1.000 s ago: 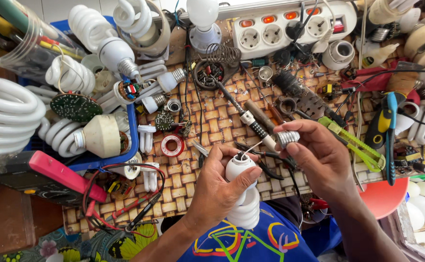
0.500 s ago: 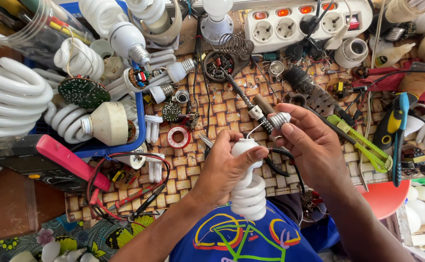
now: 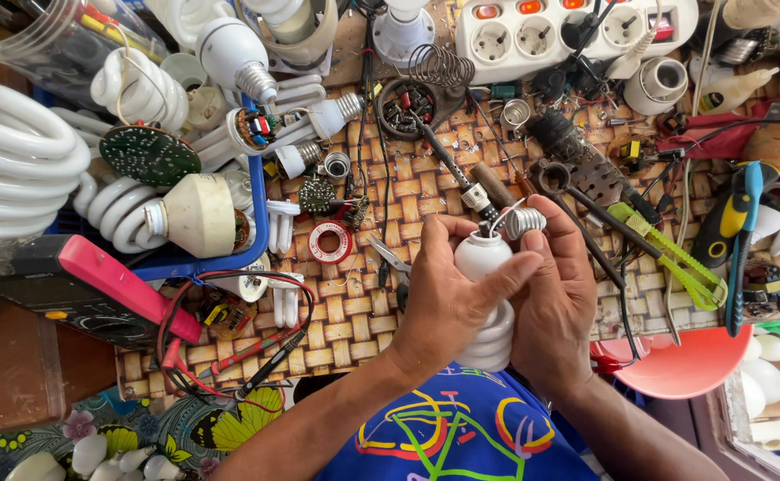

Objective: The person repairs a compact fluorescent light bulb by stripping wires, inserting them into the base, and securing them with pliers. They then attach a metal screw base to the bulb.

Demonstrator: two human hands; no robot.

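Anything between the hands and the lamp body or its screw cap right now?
Nothing visible. The left hand already wraps the white spiral lamp, thumb across its front. The right hand pinches the metal screw cap at the lamp's top, and a thin white wire joins cap to body.

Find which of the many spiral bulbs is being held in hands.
The white spiral bulb at bottom centre, gripped by the left hand and right hand; the rest lie on the bench.
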